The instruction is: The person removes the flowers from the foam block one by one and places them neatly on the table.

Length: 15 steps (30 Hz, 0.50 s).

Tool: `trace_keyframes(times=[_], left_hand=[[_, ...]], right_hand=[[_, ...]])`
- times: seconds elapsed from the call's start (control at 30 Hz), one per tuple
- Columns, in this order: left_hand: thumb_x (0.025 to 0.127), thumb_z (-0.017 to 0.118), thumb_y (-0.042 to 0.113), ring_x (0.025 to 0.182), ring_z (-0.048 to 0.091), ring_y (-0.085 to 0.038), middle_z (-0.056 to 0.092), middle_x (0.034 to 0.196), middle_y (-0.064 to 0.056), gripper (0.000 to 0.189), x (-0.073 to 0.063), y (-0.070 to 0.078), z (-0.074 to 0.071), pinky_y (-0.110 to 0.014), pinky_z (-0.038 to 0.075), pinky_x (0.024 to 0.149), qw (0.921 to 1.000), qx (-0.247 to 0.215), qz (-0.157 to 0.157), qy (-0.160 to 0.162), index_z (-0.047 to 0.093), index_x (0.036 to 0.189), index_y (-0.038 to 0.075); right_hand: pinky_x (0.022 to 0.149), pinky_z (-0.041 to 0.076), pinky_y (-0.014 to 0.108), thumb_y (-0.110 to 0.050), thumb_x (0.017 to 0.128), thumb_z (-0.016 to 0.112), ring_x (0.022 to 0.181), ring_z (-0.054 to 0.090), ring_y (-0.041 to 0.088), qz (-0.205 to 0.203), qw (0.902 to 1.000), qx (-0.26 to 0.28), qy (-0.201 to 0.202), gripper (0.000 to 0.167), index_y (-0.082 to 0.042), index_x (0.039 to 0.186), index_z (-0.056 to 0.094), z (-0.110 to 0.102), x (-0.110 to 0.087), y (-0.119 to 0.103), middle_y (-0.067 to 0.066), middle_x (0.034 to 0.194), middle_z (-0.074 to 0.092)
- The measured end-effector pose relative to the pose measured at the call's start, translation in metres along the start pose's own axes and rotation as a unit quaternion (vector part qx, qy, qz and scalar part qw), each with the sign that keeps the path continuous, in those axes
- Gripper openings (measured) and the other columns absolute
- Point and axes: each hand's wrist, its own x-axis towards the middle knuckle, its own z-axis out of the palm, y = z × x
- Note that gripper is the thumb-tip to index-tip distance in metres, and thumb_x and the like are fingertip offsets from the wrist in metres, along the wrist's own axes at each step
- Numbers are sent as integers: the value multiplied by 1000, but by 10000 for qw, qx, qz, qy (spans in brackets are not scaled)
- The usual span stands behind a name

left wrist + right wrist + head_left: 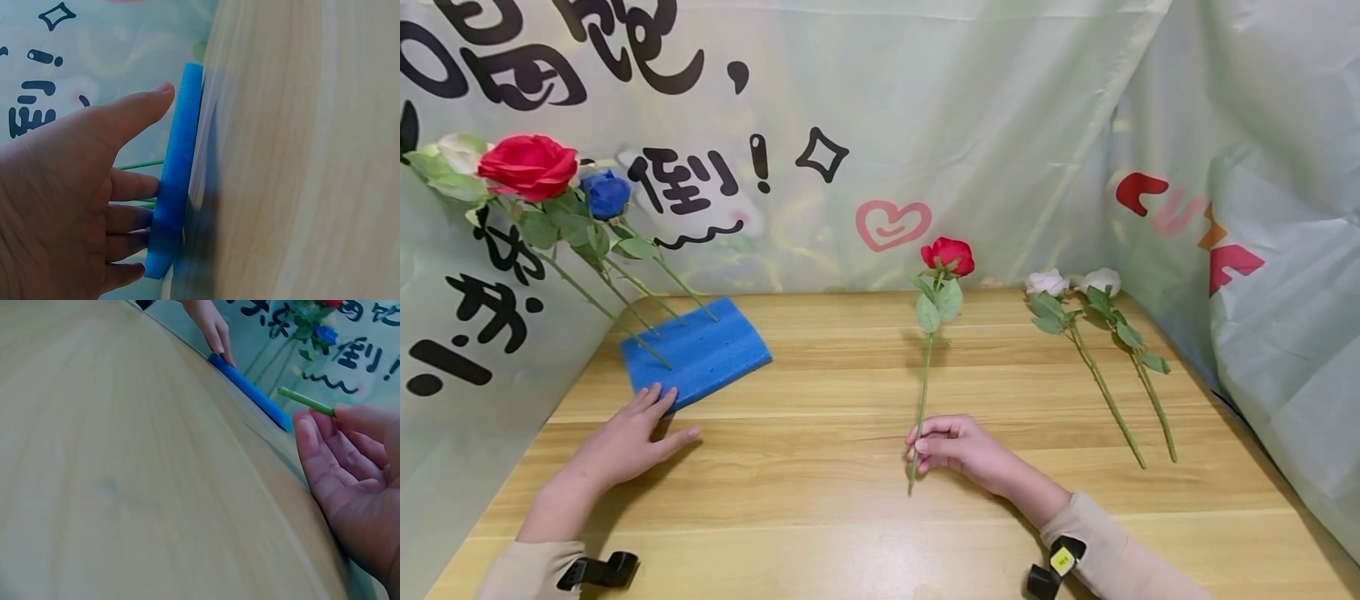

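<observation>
On my feed the right hand (962, 454) has thumb and fingers clamped on the stem of a red rose (928, 314), just above the table. The bloom rises ahead of that hand, and the stem's lower end sticks out past the fingertips; I take it that so low a pinch leaves the end free and the petals uncrushed. The left hand (625, 437) has its fingers spread, their tips resting on the near edge of a blue pad (722, 354), presumably to stop it sliding. I read its thumb as off the pad, though the dim left wrist view leaves me unsure.

Beyond the left fingertips, stems stand tilted in the pad, likely held by its grip alone. They carry a big red bloom (529, 167), a blue bloom (606, 194) and a pale one (456, 158). To the right of the right hand and farther off, two pale roses (1047, 283) lie side by side, apparently set within its reach.

Under both hands is a wood-grain table (820, 517). Past it hangs a creased pale cloth (1000, 125) with black lettering and a pink heart (892, 225), wrapping round both sides.
</observation>
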Motion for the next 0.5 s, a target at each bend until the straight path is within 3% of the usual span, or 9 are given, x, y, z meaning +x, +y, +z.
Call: trace_keyframes(times=[0.5], left_hand=[[88,55,66,141,21,-56,22,152,-39,96,0,-1,0,-72,24,108,10000,12,-7,-16,31,150,-4]], right_hand=[[82,58,25,4,99,43,92,69,12,-49,9992,372,-151,27,1,113,65,-44,-46,-11,4,104,72]])
